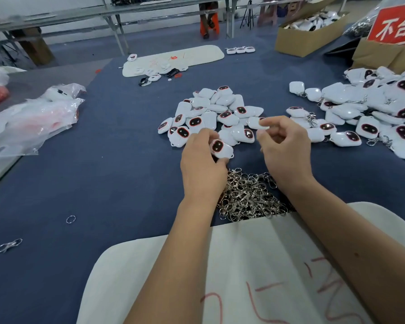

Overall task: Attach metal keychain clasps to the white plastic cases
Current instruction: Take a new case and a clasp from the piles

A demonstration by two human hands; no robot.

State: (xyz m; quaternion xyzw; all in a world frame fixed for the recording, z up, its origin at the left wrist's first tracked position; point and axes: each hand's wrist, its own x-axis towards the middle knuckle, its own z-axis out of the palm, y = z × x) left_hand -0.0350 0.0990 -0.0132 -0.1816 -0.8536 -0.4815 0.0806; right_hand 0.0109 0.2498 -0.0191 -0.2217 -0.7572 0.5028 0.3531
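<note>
White plastic case (pixel 221 148) pinched in left hand (pixel 202 169) just past the near clasp heap (pixel 249 197), loop turned rightward, probably for clipping. Right hand (pixel 284 150) loosely curled beside it; whether holding a clasp, cannot tell.

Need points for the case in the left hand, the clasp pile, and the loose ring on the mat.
case in the left hand (pixel 221 148): head view, on its white face beside the dark window.
clasp pile (pixel 248 197): head view, middle of the heap between the forearms.
loose ring (pixel 71 219): head view, on its wire rim.
</note>
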